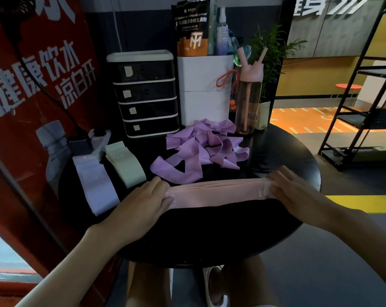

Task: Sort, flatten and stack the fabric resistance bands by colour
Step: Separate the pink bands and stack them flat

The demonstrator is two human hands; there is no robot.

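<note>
Round and black, the worktop (209, 229) sits in front of you, with a big red sign on your left and a black shelf rack off to your right.

You have the pink band (216, 192) lying long and flat across the near side of the worktop. Your left hand (141, 202) rests on its left end. That grip is open, with the fingers laid out straight and pressing the cloth down. Your right hand (298, 191) covers the right end. Its fingers bend over the cloth, and you cannot tell if that grip pinches the band or only presses on it.

Just behind the pink band is a messy pile of purple bands (201, 149). To the left lie two neat stacks side by side, a pale green stack (125, 162) and a pale lilac stack (97, 185).

At the back stand a black drawer box (147, 96), a white box (204, 89), a pink bottle (248, 100) and a green plant (274, 47).
</note>
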